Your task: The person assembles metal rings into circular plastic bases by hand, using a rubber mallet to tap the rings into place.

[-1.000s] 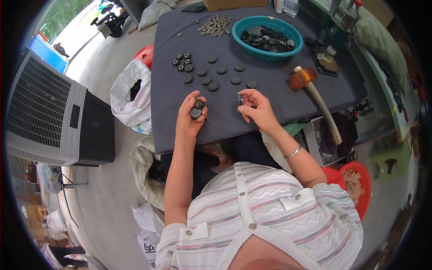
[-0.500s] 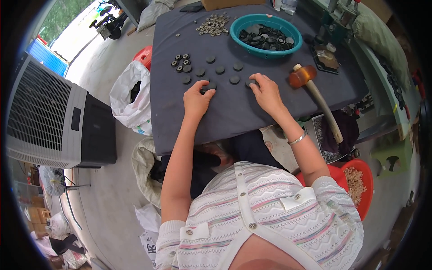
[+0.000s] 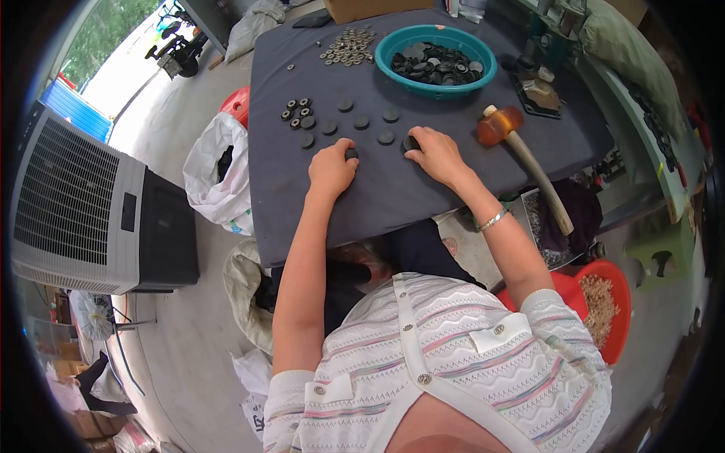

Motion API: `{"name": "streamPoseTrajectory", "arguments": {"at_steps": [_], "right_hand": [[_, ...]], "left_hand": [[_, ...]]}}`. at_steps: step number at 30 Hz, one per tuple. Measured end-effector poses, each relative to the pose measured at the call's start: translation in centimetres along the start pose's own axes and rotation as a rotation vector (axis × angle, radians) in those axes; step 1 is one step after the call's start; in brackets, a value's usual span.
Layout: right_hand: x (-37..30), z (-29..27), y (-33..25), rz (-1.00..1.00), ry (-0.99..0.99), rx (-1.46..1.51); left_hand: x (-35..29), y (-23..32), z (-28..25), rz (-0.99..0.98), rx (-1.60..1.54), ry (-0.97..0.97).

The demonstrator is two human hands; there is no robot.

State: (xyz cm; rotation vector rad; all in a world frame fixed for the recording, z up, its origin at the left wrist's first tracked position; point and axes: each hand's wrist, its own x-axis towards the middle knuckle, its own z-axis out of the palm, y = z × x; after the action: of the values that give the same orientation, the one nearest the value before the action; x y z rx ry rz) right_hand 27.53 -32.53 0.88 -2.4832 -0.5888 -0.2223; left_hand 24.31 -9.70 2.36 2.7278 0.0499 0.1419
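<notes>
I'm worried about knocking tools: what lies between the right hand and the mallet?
Nothing but bare grey cloth lies between the right hand and the mallet, as the head view shows.

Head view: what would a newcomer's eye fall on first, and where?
The teal bowl of dark discs, toward the far side of the table, probably stands out first. Next come the orange-headed mallet on the table's right and the grey machine standing at left.

Dark printed characters point(image 3: 255, 415), only partly in view, stand on the crumpled white bag point(image 3: 253, 371) at your near left.
</notes>
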Motion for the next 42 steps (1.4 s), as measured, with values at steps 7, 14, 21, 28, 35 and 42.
{"name": "streamPoseTrajectory", "arguments": {"at_steps": [7, 14, 21, 28, 35, 42], "right_hand": [[-3.0, -0.2, -3.1, 0.111, -0.081, 0.952], [-3.8, 0.2, -6.6, -0.036, -0.185, 1.189], [-4.2, 0.5, -8.9, -0.095, -0.298, 1.209], [-4.2, 2.0, -12.6, 0.018, -0.6, 1.393], [-4.4, 4.5, -20.1, 0.143, -1.034, 1.513], [-5.2, 15.0, -30.6, 0.131, -1.162, 1.032]], "left_hand": [[-2.6, -3.1, -0.6, -0.06, -1.061, -0.121], [-7.7, -2.3, -0.2, 0.032, -1.665, -0.132], [-10.3, -1.6, 0.7, 0.039, -2.07, -0.174], [-13.8, -3.5, 1.5, -0.086, -2.34, -0.186], [-21.7, -8.3, 0.3, -0.023, -2.41, 0.25], [-30.0, -21.3, 3.1, -0.759, -2.019, 0.989]]}}
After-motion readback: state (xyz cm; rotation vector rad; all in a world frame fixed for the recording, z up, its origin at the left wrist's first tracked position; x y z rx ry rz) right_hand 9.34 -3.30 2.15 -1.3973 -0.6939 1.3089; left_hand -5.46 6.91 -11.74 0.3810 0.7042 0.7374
